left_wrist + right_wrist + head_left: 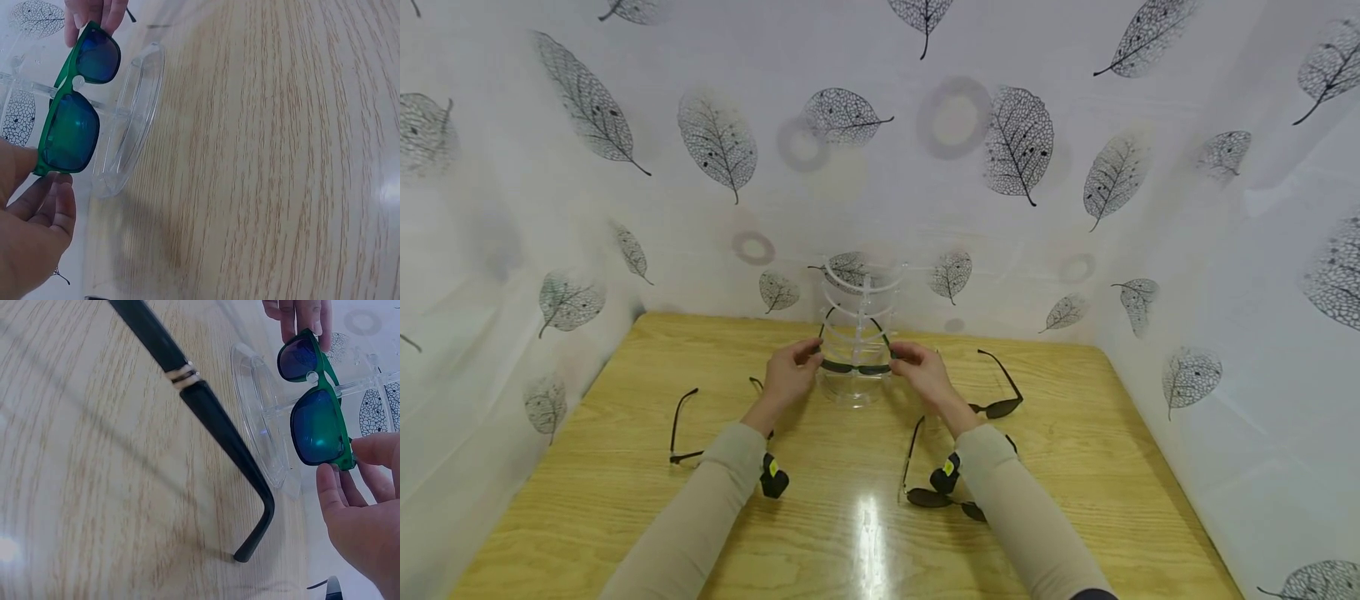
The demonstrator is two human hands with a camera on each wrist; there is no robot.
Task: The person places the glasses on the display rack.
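Head view — 2 hands (792, 379) pinch green sunglasses (874, 369).

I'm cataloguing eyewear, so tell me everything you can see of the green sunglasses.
The green sunglasses have a plastic-looking frame and reflective blue-green lenses. Upright, arms unfolded backward, they are above the stand's clear base, the bridge behind a round clear knob; whether it rests there is unclear. The left hand and right hand pinch the frame's opposite ends.

Green sunglasses (64, 92) at clear stand (862, 317)
Blue-green lenses to front, temples unfolded backward; stand upright on tabletop (820, 517).
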